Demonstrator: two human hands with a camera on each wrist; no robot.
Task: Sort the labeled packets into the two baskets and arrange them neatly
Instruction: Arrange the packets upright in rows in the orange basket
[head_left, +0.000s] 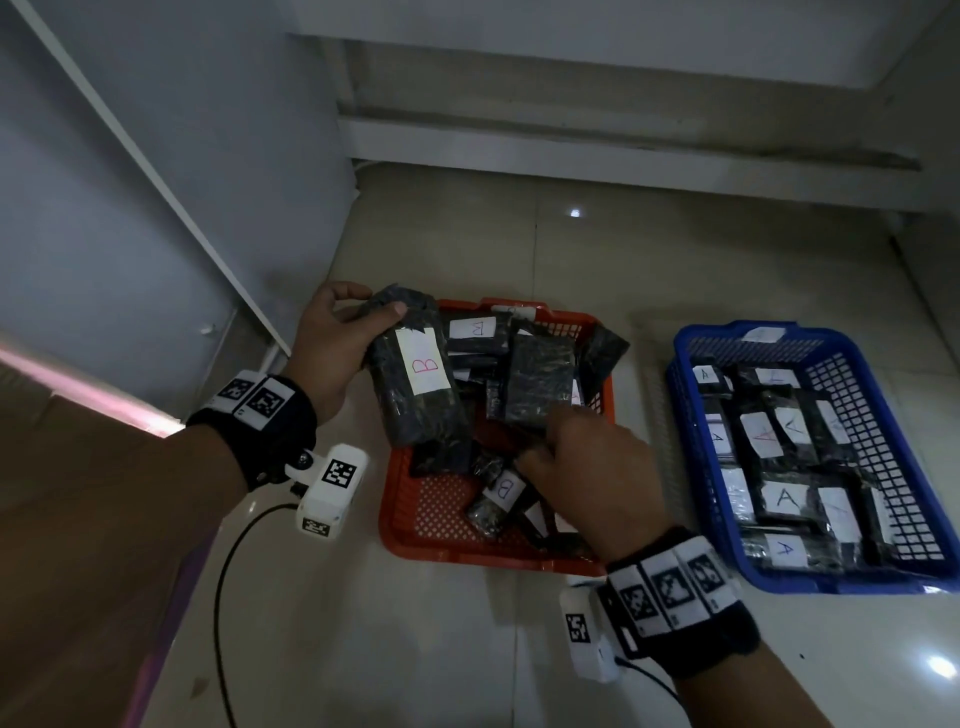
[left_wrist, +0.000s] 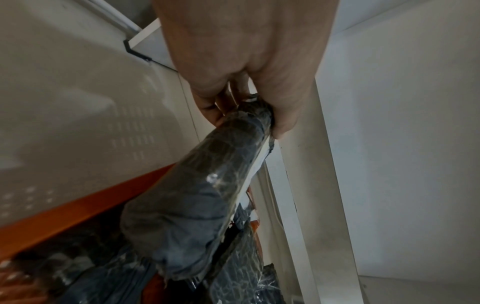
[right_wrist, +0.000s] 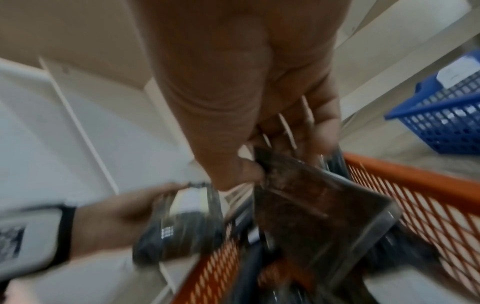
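Item 1: a long black-wrapped packet with a white label marked "B" is being held above the left rim of the orange basket. It is being gripped at its far end by the left hand, the thumb lying across the top and the fingers curled underneath; the left wrist view shows the same grasp on the packet.

Item 2: a flat dark packet is being pinched inside the orange basket by the right hand; in the blurred right wrist view the thumb and fingers are being closed on its upper corner, with the packet tilted.

Item 3: further black packets, several labelled "B", are being kept in a loose, overlapping heap in the orange basket, one small "B" packet lying just beside the right hand.

Item 4: the blue basket is being kept to the right, apart from the orange one, on the tiled floor. Packets labelled "A" are being stored in it in rough rows.
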